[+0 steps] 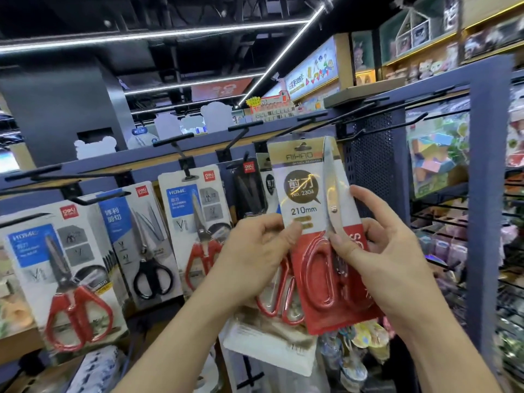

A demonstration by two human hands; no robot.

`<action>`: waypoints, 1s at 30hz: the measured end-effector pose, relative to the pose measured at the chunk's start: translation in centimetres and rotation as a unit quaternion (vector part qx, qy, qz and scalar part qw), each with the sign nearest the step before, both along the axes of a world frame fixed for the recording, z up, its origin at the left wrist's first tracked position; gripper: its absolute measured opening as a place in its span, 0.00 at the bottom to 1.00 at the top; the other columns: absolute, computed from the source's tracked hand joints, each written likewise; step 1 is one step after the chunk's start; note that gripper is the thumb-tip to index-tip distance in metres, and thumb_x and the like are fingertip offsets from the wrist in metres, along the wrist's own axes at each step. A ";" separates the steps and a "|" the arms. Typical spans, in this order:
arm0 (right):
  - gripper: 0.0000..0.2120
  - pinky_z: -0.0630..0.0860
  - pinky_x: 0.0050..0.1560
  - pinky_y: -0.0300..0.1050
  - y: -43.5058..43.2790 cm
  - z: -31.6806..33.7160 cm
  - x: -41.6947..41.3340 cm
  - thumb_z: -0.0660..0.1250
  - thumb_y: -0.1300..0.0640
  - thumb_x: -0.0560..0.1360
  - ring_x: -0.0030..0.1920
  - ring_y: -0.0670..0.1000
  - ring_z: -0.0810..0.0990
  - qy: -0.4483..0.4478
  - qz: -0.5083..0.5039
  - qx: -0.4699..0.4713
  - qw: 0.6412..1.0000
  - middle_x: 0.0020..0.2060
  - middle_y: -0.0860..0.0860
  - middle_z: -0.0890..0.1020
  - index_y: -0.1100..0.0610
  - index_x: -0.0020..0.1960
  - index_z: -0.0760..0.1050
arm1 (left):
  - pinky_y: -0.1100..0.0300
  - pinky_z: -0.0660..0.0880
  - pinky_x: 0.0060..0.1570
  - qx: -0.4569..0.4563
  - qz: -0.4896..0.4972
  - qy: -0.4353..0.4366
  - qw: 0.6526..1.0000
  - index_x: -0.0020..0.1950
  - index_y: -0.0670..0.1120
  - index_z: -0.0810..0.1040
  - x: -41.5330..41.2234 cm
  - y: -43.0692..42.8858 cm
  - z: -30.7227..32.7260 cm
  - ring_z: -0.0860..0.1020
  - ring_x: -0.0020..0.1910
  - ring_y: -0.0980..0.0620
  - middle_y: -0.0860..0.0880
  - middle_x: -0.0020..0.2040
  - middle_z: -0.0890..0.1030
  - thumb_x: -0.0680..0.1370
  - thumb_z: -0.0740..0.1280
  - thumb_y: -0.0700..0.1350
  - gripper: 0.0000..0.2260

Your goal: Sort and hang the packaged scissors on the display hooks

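Head view, single entry. Item: held package (309, 194) of red-handled scissors, card marked 210mm, raised in front of the display rack. Its long axis stood near upright, top leaning slightly left, blades up and handles down. Hang hole (303, 145) lay at the package's top edge, above both hands. Left hand (255, 256) pinched the package's left edge at mid-height, thumb on the front and fingers curled behind. The same hand appeared also to hold a second package (279, 296), mostly hidden behind and below the first. Right hand (382, 251) gripped the package's right edge, thumb across the front near the pivot and fingers wrapped behind. Its index finger reached highest, so this hand was judged nearer the hang hole. Empty hook (310, 118) showed its bar end just above the package's top. The next move would likely call for lifting and aligning the hole there. Hung packages (195, 222) lay to the package's left.
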State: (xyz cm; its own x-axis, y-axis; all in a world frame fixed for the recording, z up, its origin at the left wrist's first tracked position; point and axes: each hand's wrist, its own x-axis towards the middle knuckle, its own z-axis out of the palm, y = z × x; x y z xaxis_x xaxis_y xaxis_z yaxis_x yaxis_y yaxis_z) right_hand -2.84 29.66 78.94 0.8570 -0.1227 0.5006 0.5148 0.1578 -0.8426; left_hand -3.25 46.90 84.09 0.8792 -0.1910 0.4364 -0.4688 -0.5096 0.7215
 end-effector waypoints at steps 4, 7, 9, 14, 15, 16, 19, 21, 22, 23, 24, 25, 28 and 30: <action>0.25 0.82 0.45 0.53 -0.4 0.7 -0.4 0.71 0.65 0.75 0.46 0.55 0.87 0.022 0.040 0.001 0.999 0.47 0.52 0.87 0.45 0.67 0.73 | 0.49 0.78 0.53 0.030 0.032 0.008 0.999 0.52 0.44 0.83 0.4 -0.3 -0.1 0.83 0.46 0.51 0.49 0.46 0.86 0.79 0.67 0.50 0.11; 0.09 0.81 0.49 0.51 -0.6 2.7 0.5 0.69 0.54 0.77 0.46 0.51 0.86 0.032 0.014 -0.037 0.999 0.45 0.48 0.87 0.49 0.57 0.78 | 0.52 0.78 0.56 0.041 0.025 0.010 0.999 0.53 0.49 0.84 0.3 -0.3 0.3 0.83 0.48 0.57 0.56 0.47 0.86 0.79 0.69 0.48 0.06; 0.08 0.78 0.53 0.48 -0.8 5.2 2.3 0.68 0.47 0.78 0.49 0.46 0.84 0.026 -0.042 -0.056 0.997 0.47 0.46 0.86 0.49 0.53 0.79 | 0.50 0.78 0.57 0.035 0.021 0.011 0.999 0.51 0.49 0.84 0.3 -0.3 0.4 0.83 0.47 0.57 0.56 0.46 0.86 0.78 0.70 0.47 0.05; 0.09 0.82 0.45 0.48 -0.3 11.3 6.9 0.73 0.50 0.75 0.44 0.51 0.86 0.025 0.025 -0.024 0.999 0.40 0.51 0.86 0.56 0.46 0.82 | 0.52 0.79 0.56 0.033 0.018 0.017 0.999 0.52 0.49 0.84 0.5 -0.4 0.4 0.84 0.48 0.57 0.57 0.47 0.86 0.77 0.71 0.47 0.06; 0.06 0.81 0.39 0.43 -0.1 11.7 7.3 0.74 0.55 0.74 0.38 0.48 0.85 0.024 0.046 -0.015 0.999 0.37 0.51 0.85 0.58 0.45 0.82 | 0.52 0.80 0.54 0.034 0.018 0.015 0.999 0.51 0.48 0.84 0.5 -0.4 0.3 0.84 0.47 0.56 0.56 0.47 0.86 0.77 0.70 0.48 0.06; 0.04 0.80 0.34 0.40 0.0 11.9 7.5 0.73 0.59 0.74 0.34 0.45 0.84 0.024 0.058 -0.010 0.998 0.35 0.51 0.84 0.60 0.45 0.81 | 0.52 0.80 0.51 0.036 0.019 0.007 0.999 0.49 0.47 0.83 0.5 -0.3 0.2 0.84 0.46 0.53 0.54 0.45 0.86 0.77 0.69 0.50 0.08; 0.03 0.79 0.33 0.39 0.2 11.4 7.7 0.71 0.66 0.75 0.32 0.45 0.84 0.030 0.098 0.027 0.994 0.35 0.52 0.83 0.61 0.47 0.79 | 0.59 0.77 0.37 0.033 0.005 -0.012 0.999 0.40 0.46 0.80 0.5 0.1 0.1 0.81 0.33 0.56 0.54 0.35 0.84 0.77 0.67 0.53 0.12; 0.05 0.80 0.33 0.39 0.1 11.1 7.7 0.70 0.69 0.74 0.32 0.46 0.84 0.017 0.115 0.048 0.992 0.36 0.53 0.83 0.61 0.48 0.78 | 0.64 0.77 0.37 0.027 -0.008 -0.002 1.000 0.42 0.49 0.81 0.6 0.2 0.2 0.81 0.33 0.59 0.56 0.36 0.84 0.78 0.67 0.49 0.07; 0.07 0.80 0.34 0.39 0.1 10.9 7.7 0.69 0.71 0.74 0.33 0.47 0.84 0.008 0.112 0.044 0.993 0.38 0.54 0.82 0.61 0.49 0.77 | 0.63 0.79 0.41 0.029 -0.007 0.002 1.000 0.44 0.50 0.82 0.8 0.3 0.3 0.83 0.38 0.58 0.56 0.39 0.85 0.78 0.68 0.48 0.05; 0.10 0.81 0.35 0.40 0.0 10.9 7.7 0.69 0.72 0.74 0.34 0.48 0.84 -0.004 0.108 0.033 0.994 0.40 0.56 0.82 0.59 0.49 0.76 | 0.60 0.80 0.47 0.035 -0.006 0.003 0.999 0.46 0.51 0.83 0.9 0.4 0.3 0.84 0.43 0.56 0.55 0.43 0.86 0.78 0.69 0.47 0.04; 0.12 0.81 0.37 0.42 0.0 10.8 7.7 0.69 0.73 0.73 0.36 0.50 0.85 -0.017 0.102 0.021 0.994 0.41 0.57 0.82 0.58 0.49 0.75 | 0.57 0.80 0.52 0.038 -0.005 0.006 0.999 0.48 0.51 0.83 1.1 0.5 0.4 0.84 0.46 0.56 0.55 0.45 0.86 0.78 0.69 0.47 0.03; 0.14 0.82 0.39 0.44 -0.1 10.8 7.8 0.69 0.73 0.73 0.38 0.52 0.85 -0.027 0.102 0.015 0.994 0.42 0.57 0.82 0.57 0.49 0.74 | 0.55 0.79 0.54 0.038 -0.006 0.011 0.999 0.49 0.51 0.83 1.0 0.4 0.4 0.84 0.47 0.57 0.56 0.46 0.86 0.78 0.69 0.47 0.03; 0.14 0.83 0.39 0.46 -0.1 10.5 8.3 0.69 0.72 0.73 0.40 0.53 0.85 -0.010 0.109 0.020 0.994 0.42 0.57 0.83 0.57 0.52 0.73 | 0.57 0.78 0.54 0.038 -0.003 0.021 0.999 0.49 0.50 0.83 1.2 0.4 0.4 0.83 0.47 0.58 0.55 0.46 0.86 0.78 0.69 0.47 0.04; 0.11 0.83 0.38 0.44 0.4 10.1 8.7 0.69 0.69 0.75 0.38 0.51 0.84 0.028 0.109 0.011 0.994 0.42 0.56 0.83 0.61 0.56 0.75 | 0.54 0.78 0.55 0.037 0.004 0.032 0.999 0.50 0.47 0.83 1.5 0.5 0.2 0.83 0.48 0.55 0.52 0.46 0.86 0.79 0.67 0.49 0.07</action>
